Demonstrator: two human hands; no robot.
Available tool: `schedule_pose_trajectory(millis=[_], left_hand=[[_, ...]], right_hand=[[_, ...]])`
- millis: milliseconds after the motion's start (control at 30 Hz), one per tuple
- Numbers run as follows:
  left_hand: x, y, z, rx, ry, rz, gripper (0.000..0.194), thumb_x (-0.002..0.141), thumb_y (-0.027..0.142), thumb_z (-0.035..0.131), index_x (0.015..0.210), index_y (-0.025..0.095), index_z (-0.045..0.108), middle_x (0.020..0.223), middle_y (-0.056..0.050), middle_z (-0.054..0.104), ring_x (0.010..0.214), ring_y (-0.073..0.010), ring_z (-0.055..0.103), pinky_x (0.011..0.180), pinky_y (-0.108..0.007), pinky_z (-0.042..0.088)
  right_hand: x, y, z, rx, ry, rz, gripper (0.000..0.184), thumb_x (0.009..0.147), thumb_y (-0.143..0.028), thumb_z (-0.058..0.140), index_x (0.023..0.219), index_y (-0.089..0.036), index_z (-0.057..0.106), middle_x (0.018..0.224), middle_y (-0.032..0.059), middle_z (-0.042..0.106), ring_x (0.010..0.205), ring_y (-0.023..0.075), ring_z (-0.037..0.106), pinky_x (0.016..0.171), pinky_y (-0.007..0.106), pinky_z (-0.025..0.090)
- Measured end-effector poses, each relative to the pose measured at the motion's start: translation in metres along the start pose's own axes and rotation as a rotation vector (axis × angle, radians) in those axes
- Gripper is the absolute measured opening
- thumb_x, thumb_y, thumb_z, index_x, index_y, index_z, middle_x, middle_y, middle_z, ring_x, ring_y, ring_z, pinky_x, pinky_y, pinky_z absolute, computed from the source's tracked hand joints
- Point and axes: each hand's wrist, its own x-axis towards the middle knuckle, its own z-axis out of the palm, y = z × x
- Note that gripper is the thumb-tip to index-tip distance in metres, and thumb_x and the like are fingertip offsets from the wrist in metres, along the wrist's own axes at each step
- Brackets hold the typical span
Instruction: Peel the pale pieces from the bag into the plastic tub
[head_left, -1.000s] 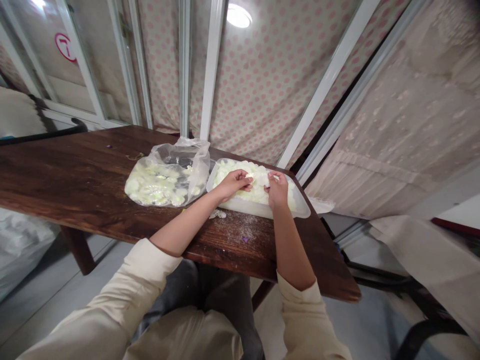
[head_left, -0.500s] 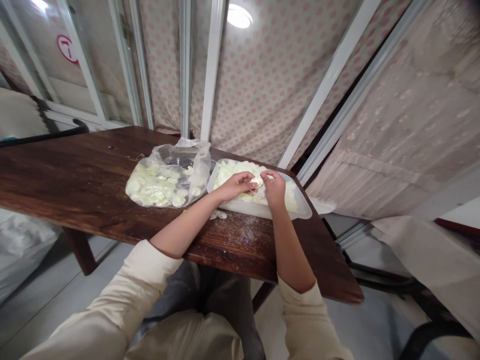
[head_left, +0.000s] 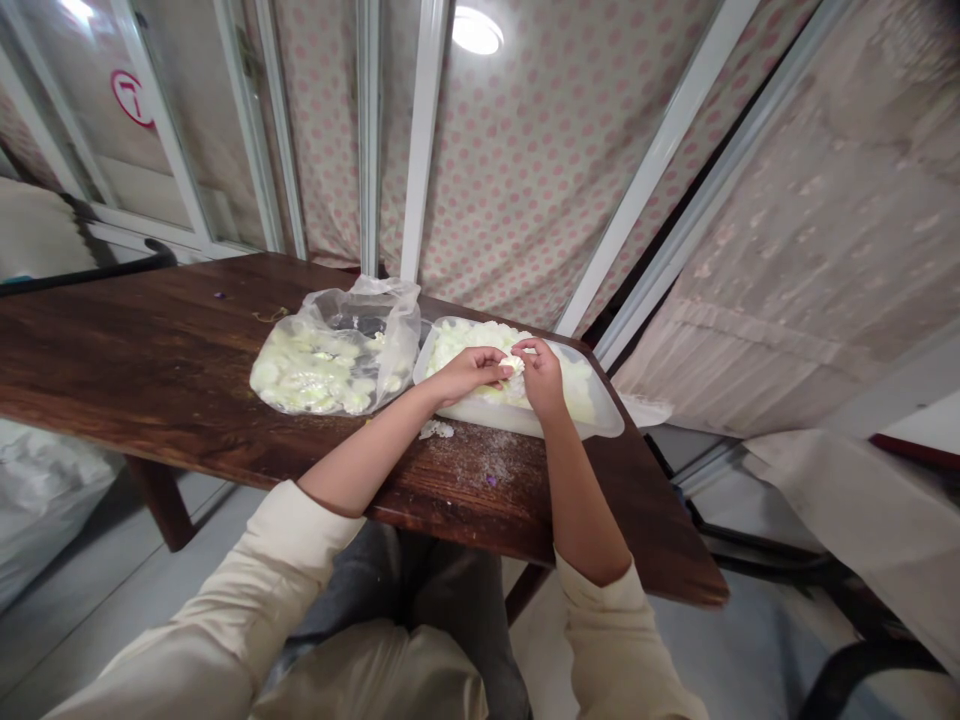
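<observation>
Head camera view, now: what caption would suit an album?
Left hand holding a pale piece, right hand at its edge, over a heaped tray beside a plastic bag.

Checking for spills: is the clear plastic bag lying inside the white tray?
No, the clear plastic bag lies on the wooden table, left of the white tray.

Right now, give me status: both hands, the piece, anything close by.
Left hand pinching pale piece. Right hand at it too, grip unclear. Both over tub. Bag close on tub's left.
</observation>
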Motion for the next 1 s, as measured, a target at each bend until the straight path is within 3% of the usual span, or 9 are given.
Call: schedule_pose_trajectory(millis=[200, 333, 433, 567, 833, 1000], left_hand=[[0.002, -0.002, 0.0, -0.031, 0.065, 0.035, 0.025, 0.065, 0.032, 0.066, 0.075, 0.01, 0.058, 0.07, 0.001, 0.051, 0.066, -0.006, 0.046, 0.066, -0.024, 0.041], [0.005, -0.006, 0.0, -0.061, 0.159, 0.054, 0.026, 0.063, 0.032, 0.067, 0.075, 0.011, 0.058, 0.071, 0.0, 0.052, 0.067, -0.0063, 0.047, 0.066, -0.024, 0.041], [0.006, -0.007, 0.0, -0.075, 0.212, 0.05, 0.026, 0.062, 0.031, 0.067, 0.075, 0.012, 0.057, 0.072, 0.0, 0.053, 0.067, -0.0066, 0.047, 0.065, -0.024, 0.04], [0.006, -0.008, 0.0, -0.084, 0.246, 0.047, 0.025, 0.061, 0.03, 0.067, 0.073, 0.012, 0.055, 0.071, 0.001, 0.052, 0.066, -0.0061, 0.046, 0.064, -0.023, 0.04], [0.006, -0.005, 0.0, -0.216, 0.299, -0.02, 0.023, 0.065, 0.029, 0.065, 0.069, 0.013, 0.048, 0.071, 0.002, 0.048, 0.07, -0.0076, 0.051, 0.066, -0.024, 0.041], [0.006, -0.005, 0.0, -0.237, 0.277, -0.032, 0.024, 0.067, 0.031, 0.064, 0.068, 0.013, 0.047, 0.069, 0.001, 0.048, 0.068, -0.0082, 0.053, 0.065, -0.025, 0.04]], right_hand=[[0.002, 0.004, -0.002, -0.128, 0.065, -0.012, 0.024, 0.076, -0.043, 0.048, 0.072, -0.02, 0.05, 0.055, -0.0045, 0.041, 0.049, 0.0085, 0.033, 0.049, 0.023, 0.028], [0.003, 0.01, -0.003, -0.188, 0.109, 0.01, 0.036, 0.08, -0.051, 0.039, 0.07, -0.018, 0.052, 0.062, -0.0014, 0.047, 0.06, 0.011, 0.042, 0.06, 0.025, 0.034], [0.004, 0.012, -0.002, -0.088, 0.025, 0.036, 0.041, 0.08, -0.054, 0.036, 0.071, -0.018, 0.052, 0.067, -0.0003, 0.049, 0.065, 0.0116, 0.044, 0.066, 0.026, 0.036], [0.004, 0.011, -0.003, 0.021, -0.073, -0.003, 0.033, 0.076, -0.051, 0.048, 0.067, -0.019, 0.049, 0.064, -0.0025, 0.044, 0.062, 0.0101, 0.04, 0.062, 0.024, 0.036], [0.003, 0.014, -0.006, -0.029, 0.069, 0.012, 0.037, 0.081, -0.054, 0.035, 0.065, -0.02, 0.037, 0.062, -0.0032, 0.036, 0.057, 0.0095, 0.032, 0.056, 0.022, 0.033], [0.004, 0.014, -0.006, -0.262, 0.191, 0.022, 0.038, 0.081, -0.051, 0.038, 0.059, -0.02, 0.035, 0.057, -0.0039, 0.035, 0.057, 0.0102, 0.032, 0.06, 0.024, 0.03]])
